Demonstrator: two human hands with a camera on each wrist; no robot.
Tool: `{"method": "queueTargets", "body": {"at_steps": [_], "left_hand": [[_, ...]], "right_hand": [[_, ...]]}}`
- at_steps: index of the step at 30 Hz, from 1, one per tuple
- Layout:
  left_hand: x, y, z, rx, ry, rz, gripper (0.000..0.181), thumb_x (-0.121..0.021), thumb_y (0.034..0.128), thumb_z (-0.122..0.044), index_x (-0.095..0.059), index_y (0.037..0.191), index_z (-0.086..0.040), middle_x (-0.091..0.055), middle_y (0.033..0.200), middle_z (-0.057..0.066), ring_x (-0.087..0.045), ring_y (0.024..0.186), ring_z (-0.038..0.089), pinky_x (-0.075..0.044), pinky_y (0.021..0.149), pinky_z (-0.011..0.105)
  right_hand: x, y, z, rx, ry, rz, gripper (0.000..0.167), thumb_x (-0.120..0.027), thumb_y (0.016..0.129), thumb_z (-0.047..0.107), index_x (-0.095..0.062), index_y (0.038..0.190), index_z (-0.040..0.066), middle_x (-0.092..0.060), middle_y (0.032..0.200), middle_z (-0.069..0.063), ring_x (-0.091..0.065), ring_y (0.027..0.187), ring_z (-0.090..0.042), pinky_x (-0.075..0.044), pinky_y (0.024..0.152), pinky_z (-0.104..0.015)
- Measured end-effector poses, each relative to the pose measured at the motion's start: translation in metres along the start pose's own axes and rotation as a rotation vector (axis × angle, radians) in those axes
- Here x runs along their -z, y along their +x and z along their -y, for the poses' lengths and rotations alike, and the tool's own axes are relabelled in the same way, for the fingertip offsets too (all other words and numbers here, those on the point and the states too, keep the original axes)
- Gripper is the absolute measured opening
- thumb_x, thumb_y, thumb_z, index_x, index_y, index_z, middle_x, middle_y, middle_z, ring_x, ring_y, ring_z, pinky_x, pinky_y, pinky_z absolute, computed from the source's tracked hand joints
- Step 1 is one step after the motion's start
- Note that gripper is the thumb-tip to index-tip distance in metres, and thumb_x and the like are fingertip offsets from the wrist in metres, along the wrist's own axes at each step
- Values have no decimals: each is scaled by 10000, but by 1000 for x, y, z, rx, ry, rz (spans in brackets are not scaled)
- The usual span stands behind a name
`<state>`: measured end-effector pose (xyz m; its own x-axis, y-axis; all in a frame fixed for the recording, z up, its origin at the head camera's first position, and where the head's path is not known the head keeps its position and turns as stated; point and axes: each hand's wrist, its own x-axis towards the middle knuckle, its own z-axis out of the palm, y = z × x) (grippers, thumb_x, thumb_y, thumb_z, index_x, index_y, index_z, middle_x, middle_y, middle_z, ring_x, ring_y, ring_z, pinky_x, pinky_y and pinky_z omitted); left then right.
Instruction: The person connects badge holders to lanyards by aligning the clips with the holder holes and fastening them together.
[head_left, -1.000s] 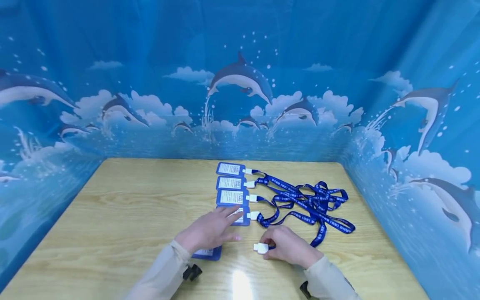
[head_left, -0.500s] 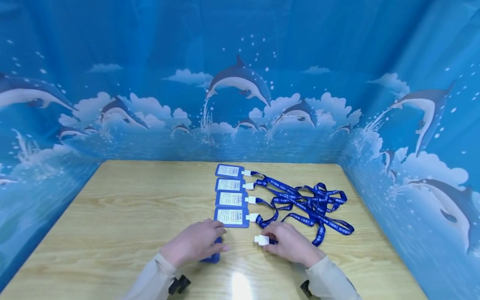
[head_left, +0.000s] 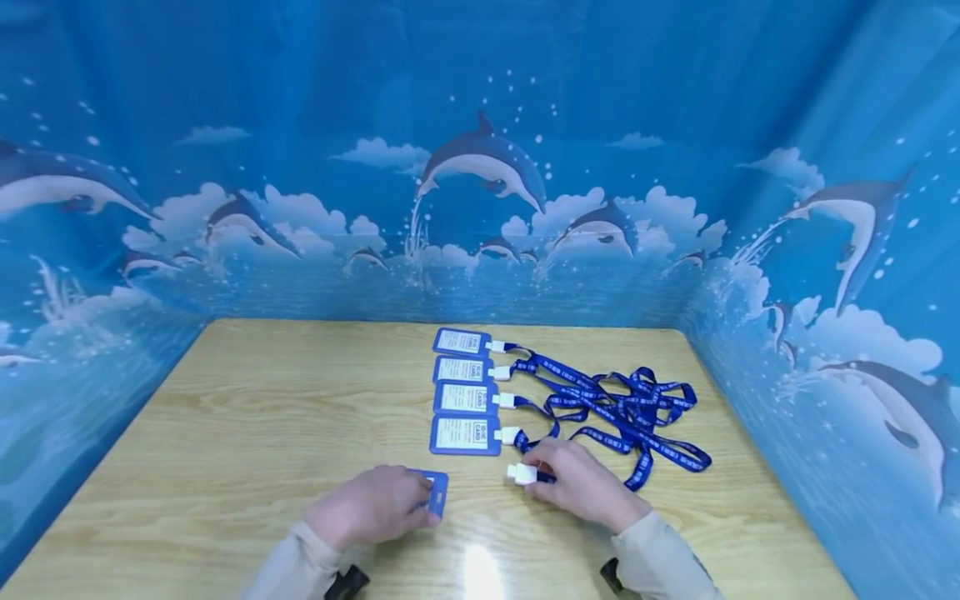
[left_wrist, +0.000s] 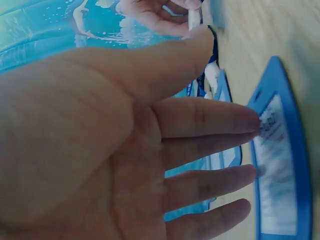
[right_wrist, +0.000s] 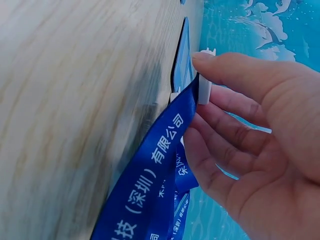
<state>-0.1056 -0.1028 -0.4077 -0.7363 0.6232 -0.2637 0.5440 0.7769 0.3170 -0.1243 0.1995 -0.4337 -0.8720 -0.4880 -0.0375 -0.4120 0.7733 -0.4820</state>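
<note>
My left hand (head_left: 375, 504) is over a blue badge holder (head_left: 438, 493) lying on the table, covering most of it in the head view. In the left wrist view its fingers are nearly straight, tips at the face of the badge holder (left_wrist: 280, 170), the thumb apart from it. My right hand (head_left: 581, 483) pinches a blue lanyard just by its white clip (head_left: 522, 474), held to the right of that holder. White lettering runs along the lanyard strap (right_wrist: 150, 165) in the right wrist view. No badge holder hangs from this clip.
Several blue badge holders (head_left: 465, 435) lie in a column at the table's middle, each joined to a white clip. Their lanyards (head_left: 637, 417) lie tangled on the right. A dolphin-print curtain (head_left: 480, 275) encloses the wooden table (head_left: 300, 400) at back and sides.
My left hand has moved left and toward me, from the nearest clipped badge holder to the loose one. My right hand has shifted slightly away from me, still pinching the lanyard.
</note>
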Motion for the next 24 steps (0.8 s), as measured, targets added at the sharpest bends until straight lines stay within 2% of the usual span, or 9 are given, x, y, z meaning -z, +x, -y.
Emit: {"method": "queueTargets", "body": {"at_steps": [2,4,6,13,20,24], "left_hand": [[-3,2,-2,-5,27,-8,310,-655,952,-428,-753,925,-135,-689,1305,99,-650,1196,318,-528,1040,483],[-5,5,-4,-12,39,-13,312,-658,951,-430,-757,939,-135,-674,1336,92,-635,1229,317,-517,1057,483],[-6,7,-5,-17,54,-16,335,-662,944,-442,-764,1018,-131,-663,1356,80,-622,1249,313,-512,1064,485],[-8,10,-10,-6,85,12,525,-650,936,-497,-683,1299,-119,-571,1469,61,-534,1347,333,-459,1111,536],[-12,12,-12,-25,107,-1,570,-661,923,-504,-661,1330,-105,-556,1483,51,-524,1352,320,-465,1110,511],[-12,12,-13,-40,124,-12,582,-664,920,-505,-649,1345,-108,-552,1485,42,-518,1357,317,-460,1114,512]], "right_hand": [[0,0,0,1,-1,0,331,-804,854,250,-737,1147,112,-675,1001,77,-589,834,-45,-516,703,-206],[0,0,0,2,-3,-2,331,-804,855,248,-737,1147,110,-671,997,75,-589,832,-51,-514,701,-207],[0,0,-1,6,-10,-7,334,-802,856,245,-735,1152,106,-676,1010,65,-598,843,-63,-521,710,-214],[-1,-1,-1,27,-62,-26,332,-785,870,239,-727,1167,104,-699,1113,6,-653,975,-131,-590,851,-334],[-2,-1,0,36,-76,-15,354,-774,880,238,-717,1193,82,-704,1124,-17,-661,1009,-170,-594,883,-390],[-3,0,1,42,-89,-19,345,-772,883,244,-723,1187,90,-701,1116,-13,-657,1006,-162,-593,882,-384]]}}
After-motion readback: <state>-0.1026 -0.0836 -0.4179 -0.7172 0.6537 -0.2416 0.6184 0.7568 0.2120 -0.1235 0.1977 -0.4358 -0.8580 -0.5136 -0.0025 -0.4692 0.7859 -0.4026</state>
